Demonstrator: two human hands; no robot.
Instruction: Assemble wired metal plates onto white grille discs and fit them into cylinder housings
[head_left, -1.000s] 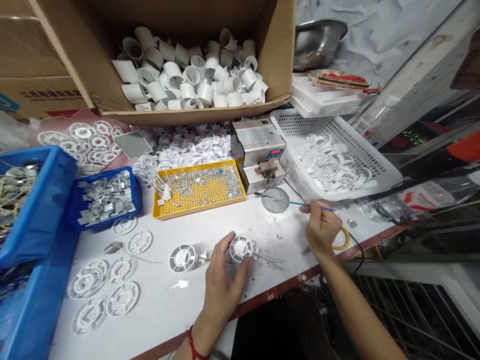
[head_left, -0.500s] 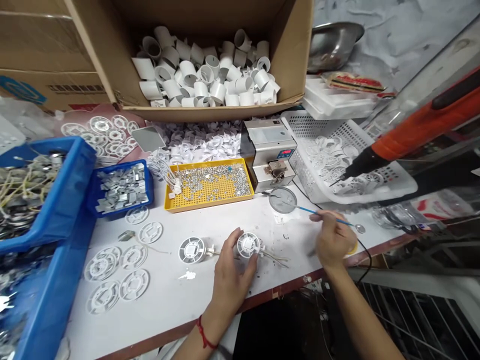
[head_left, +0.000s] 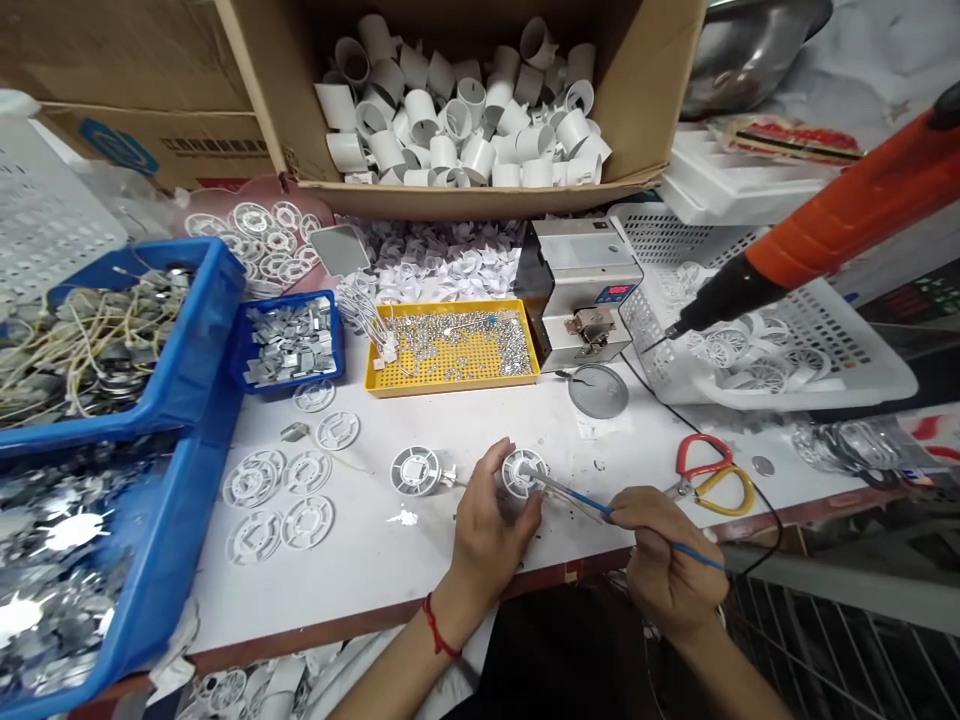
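My left hand (head_left: 489, 525) grips a small white round plastic disc (head_left: 523, 472) on the white table (head_left: 360, 570), thumb and fingers around its rim. A thin blue-handled brush (head_left: 592, 501) is pinched in my right hand (head_left: 660, 565), and its tip touches the top of that disc. Thin wires trail from the disc toward my right hand. A second white disc (head_left: 415, 470) lies just left of my left hand. A small round metal dish (head_left: 598, 390) sits behind the disc, in front of a small steel machine (head_left: 581, 290).
A yellow tray of screws (head_left: 451, 346), blue bins of metal parts (head_left: 289, 340), and a carton of white tubes (head_left: 465, 95) stand behind. A white basket (head_left: 825, 350) is at right, an orange electric screwdriver (head_left: 825, 230) hangs over it. Red-and-yellow scissors (head_left: 709, 475) lie nearby. Several flat discs (head_left: 281, 495) lie at left.
My right hand has brought the brush from the metal dish down and left to the disc. The view has shifted left and closer, and my left hand kept its hold.
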